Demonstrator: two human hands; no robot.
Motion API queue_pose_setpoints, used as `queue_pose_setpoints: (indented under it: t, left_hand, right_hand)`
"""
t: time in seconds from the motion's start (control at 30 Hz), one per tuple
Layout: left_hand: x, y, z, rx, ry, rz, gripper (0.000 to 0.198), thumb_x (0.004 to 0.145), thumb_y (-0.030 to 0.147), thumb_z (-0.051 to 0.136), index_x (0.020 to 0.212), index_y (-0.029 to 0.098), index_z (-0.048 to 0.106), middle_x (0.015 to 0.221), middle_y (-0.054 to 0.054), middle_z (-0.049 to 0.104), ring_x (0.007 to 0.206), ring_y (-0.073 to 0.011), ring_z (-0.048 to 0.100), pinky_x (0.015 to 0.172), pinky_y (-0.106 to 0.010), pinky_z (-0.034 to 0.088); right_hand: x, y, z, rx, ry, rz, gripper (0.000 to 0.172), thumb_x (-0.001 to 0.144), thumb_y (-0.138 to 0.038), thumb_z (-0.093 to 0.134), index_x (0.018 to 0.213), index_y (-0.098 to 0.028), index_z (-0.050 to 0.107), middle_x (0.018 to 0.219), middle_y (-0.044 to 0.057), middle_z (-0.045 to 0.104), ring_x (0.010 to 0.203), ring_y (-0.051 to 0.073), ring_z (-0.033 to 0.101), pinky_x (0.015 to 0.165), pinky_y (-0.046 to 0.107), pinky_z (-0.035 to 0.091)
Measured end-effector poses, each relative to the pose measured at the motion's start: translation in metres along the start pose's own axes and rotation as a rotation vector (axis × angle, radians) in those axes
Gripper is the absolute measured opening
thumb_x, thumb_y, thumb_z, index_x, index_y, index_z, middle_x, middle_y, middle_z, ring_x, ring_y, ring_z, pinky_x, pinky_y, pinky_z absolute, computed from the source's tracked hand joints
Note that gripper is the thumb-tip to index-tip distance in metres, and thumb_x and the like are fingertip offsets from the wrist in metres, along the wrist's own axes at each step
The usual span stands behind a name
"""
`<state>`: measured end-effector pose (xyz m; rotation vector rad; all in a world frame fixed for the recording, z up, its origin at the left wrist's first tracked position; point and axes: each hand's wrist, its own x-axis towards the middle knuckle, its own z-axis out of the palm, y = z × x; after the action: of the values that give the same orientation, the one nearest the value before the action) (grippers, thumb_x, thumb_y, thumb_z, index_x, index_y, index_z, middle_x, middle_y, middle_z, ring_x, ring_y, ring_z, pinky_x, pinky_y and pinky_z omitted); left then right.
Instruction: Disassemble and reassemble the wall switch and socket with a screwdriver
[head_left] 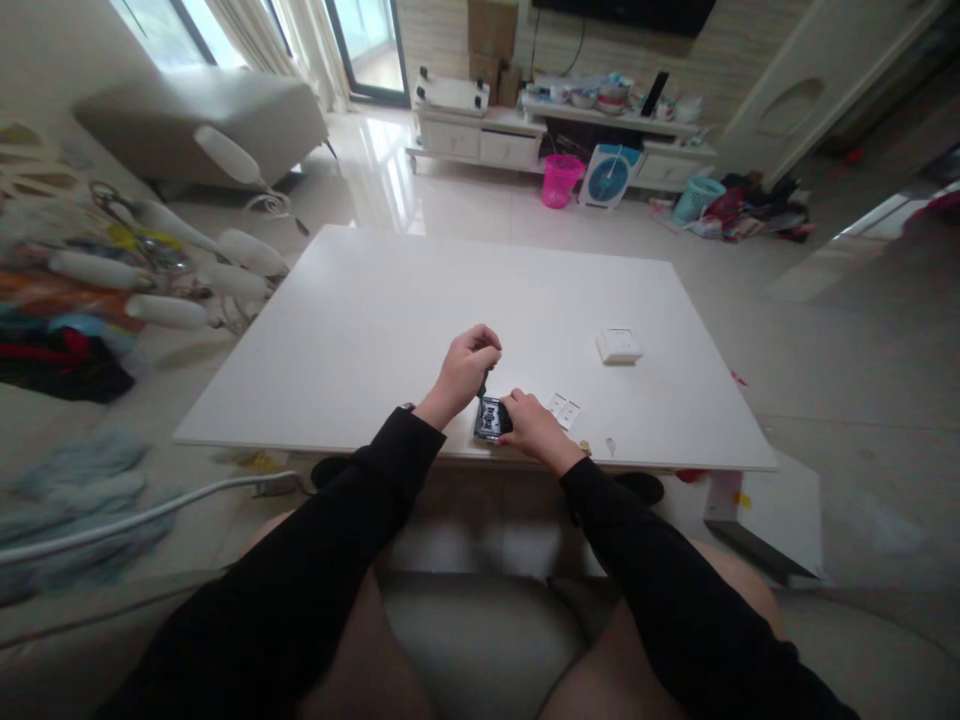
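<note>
Near the table's front edge lies a black-backed wall socket point(489, 418), its dark inner side facing up. My right hand point(534, 425) grips it from the right, fingers closed over its edge. Above its far left corner, my left hand point(466, 372) is closed round a screwdriver point(482, 387), whose dark shaft points down at the socket. The fingers hide most of its handle, and I cannot tell whether the tip sits in a screw. Just beyond my right hand lie white socket cover plates point(564, 410).
On the white table point(360, 330), a stack of white wall sockets point(619, 346) stands to the right. A small clear packet point(610, 446) and a brass-coloured bit point(585, 447) lie at the front edge. A white lamp point(247, 252) rises beyond the table's left side.
</note>
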<state>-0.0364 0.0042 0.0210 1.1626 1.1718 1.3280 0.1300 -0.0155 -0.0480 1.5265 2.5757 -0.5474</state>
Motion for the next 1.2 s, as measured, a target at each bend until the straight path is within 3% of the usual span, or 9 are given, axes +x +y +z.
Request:
queue_pose_setpoints:
  t: [0.1, 0.2, 0.33, 0.53, 0.6, 0.8, 0.97, 1.07, 1.2]
  left_hand:
    - [-0.01, -0.008, 0.008, 0.024, 0.345, 0.021, 0.014, 0.073, 0.021, 0.063, 0.066, 0.021, 0.05, 0.06, 0.003, 0.051, 0.057, -0.012, 0.05, 0.055, -0.025, 0.039]
    - [-0.02, -0.012, 0.017, -0.003, 0.478, -0.011, 0.025, 0.078, 0.029, 0.064, 0.064, 0.022, 0.045, 0.054, 0.004, 0.049, 0.052, -0.0117, 0.048, 0.053, -0.026, 0.037]
    - [-0.022, -0.01, 0.024, -0.029, 0.27, 0.024, 0.028, 0.073, 0.028, 0.064, 0.056, 0.022, 0.043, 0.045, 0.004, 0.045, 0.045, -0.0097, 0.041, 0.05, -0.025, 0.032]
    - [0.0, -0.003, 0.01, -0.135, -0.486, -0.165, 0.036, 0.06, 0.03, 0.075, 0.049, 0.02, 0.042, 0.044, 0.006, 0.039, 0.039, -0.0067, 0.038, 0.044, -0.024, 0.022]
    - [0.007, -0.003, 0.004, -0.164, -0.605, -0.226, 0.04, 0.06, 0.033, 0.078, 0.048, 0.02, 0.043, 0.045, 0.005, 0.04, 0.039, -0.0067, 0.038, 0.043, -0.024, 0.022]
    - [0.005, -0.009, 0.014, -0.032, -0.088, -0.078, 0.048, 0.075, 0.057, 0.075, 0.054, 0.016, 0.061, 0.052, -0.001, 0.055, 0.048, -0.0085, 0.045, 0.048, -0.025, 0.032]
    - [-0.018, -0.011, 0.03, 0.06, 0.28, 0.082, 0.043, 0.089, 0.05, 0.062, 0.061, 0.017, 0.065, 0.056, 0.001, 0.053, 0.057, -0.0103, 0.048, 0.059, -0.026, 0.039]
    - [-0.026, -0.01, 0.031, 0.059, 0.184, 0.114, 0.041, 0.087, 0.044, 0.059, 0.055, 0.018, 0.059, 0.052, 0.002, 0.049, 0.055, -0.0105, 0.045, 0.059, -0.027, 0.037]
    - [-0.019, -0.007, 0.025, 0.024, -0.25, 0.053, 0.036, 0.075, 0.04, 0.064, 0.048, 0.018, 0.055, 0.047, 0.001, 0.045, 0.049, -0.0102, 0.041, 0.052, -0.028, 0.03]
  right_hand:
    - [0.0, -0.002, -0.002, -0.01, -0.016, 0.015, 0.058, 0.078, -0.038, 0.092, 0.125, -0.017, 0.063, 0.13, 0.014, 0.061, 0.117, 0.031, 0.06, 0.092, 0.039, 0.055]
    - [-0.001, -0.003, -0.002, -0.01, -0.019, 0.02, 0.059, 0.079, -0.039, 0.091, 0.127, -0.018, 0.063, 0.131, 0.014, 0.061, 0.119, 0.031, 0.059, 0.091, 0.039, 0.056]
    - [-0.001, -0.003, -0.002, -0.006, -0.017, 0.021, 0.059, 0.079, -0.038, 0.091, 0.127, -0.018, 0.063, 0.131, 0.013, 0.061, 0.119, 0.031, 0.059, 0.093, 0.04, 0.056]
    - [-0.002, -0.002, 0.0, 0.031, 0.004, 0.006, 0.063, 0.08, -0.034, 0.09, 0.132, -0.017, 0.06, 0.135, 0.014, 0.059, 0.124, 0.032, 0.057, 0.099, 0.042, 0.054]
    - [-0.002, -0.001, 0.001, 0.031, 0.008, 0.0, 0.061, 0.081, -0.034, 0.09, 0.131, -0.017, 0.061, 0.134, 0.014, 0.06, 0.122, 0.031, 0.058, 0.099, 0.042, 0.054]
    - [-0.003, -0.001, 0.002, 0.004, 0.018, -0.011, 0.054, 0.082, -0.035, 0.089, 0.125, -0.017, 0.063, 0.128, 0.014, 0.061, 0.116, 0.03, 0.061, 0.095, 0.041, 0.055]
    - [-0.001, -0.003, 0.002, -0.011, 0.008, 0.0, 0.057, 0.079, -0.034, 0.091, 0.126, -0.015, 0.063, 0.129, 0.015, 0.061, 0.117, 0.031, 0.061, 0.095, 0.042, 0.056]
    - [-0.001, -0.003, 0.002, -0.015, 0.002, 0.001, 0.056, 0.08, -0.034, 0.09, 0.127, -0.016, 0.064, 0.132, 0.015, 0.061, 0.118, 0.032, 0.06, 0.096, 0.042, 0.057]
    - [-0.001, -0.002, 0.002, 0.003, 0.008, -0.005, 0.058, 0.081, -0.034, 0.09, 0.129, -0.016, 0.063, 0.134, 0.016, 0.061, 0.121, 0.034, 0.059, 0.097, 0.043, 0.056]
